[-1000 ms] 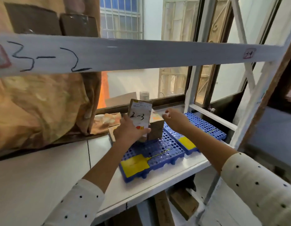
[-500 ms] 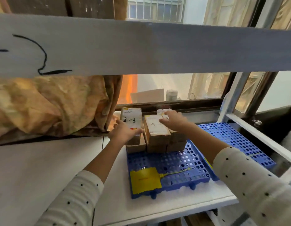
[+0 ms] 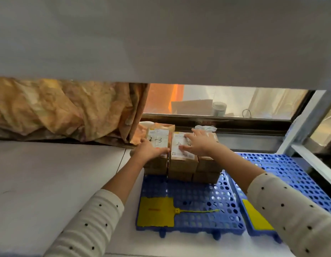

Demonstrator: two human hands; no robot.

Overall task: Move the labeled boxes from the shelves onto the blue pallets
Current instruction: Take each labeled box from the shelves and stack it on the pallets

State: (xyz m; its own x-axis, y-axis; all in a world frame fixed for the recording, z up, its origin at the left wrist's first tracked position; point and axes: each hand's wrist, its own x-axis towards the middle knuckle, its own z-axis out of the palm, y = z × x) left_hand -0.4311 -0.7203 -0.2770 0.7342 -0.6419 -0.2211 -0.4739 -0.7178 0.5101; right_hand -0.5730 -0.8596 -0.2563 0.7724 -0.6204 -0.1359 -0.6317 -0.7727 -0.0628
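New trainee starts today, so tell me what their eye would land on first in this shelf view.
First, the stack of brown labeled boxes at the back of the left blue pallet, with the left hand gripping the box marked 2-3 and the right hand lying flat on its neighbour. Next, the yellow tag at the pallet's front.

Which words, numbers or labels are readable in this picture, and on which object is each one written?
"2-3": handwritten on the white label of the left box, which the left hand grips.
Handwriting on the middle box: partly covered by the right hand, unreadable.
Small print on both labels: too blurred.
Red mark on the yellow tag on the pallet: too small.
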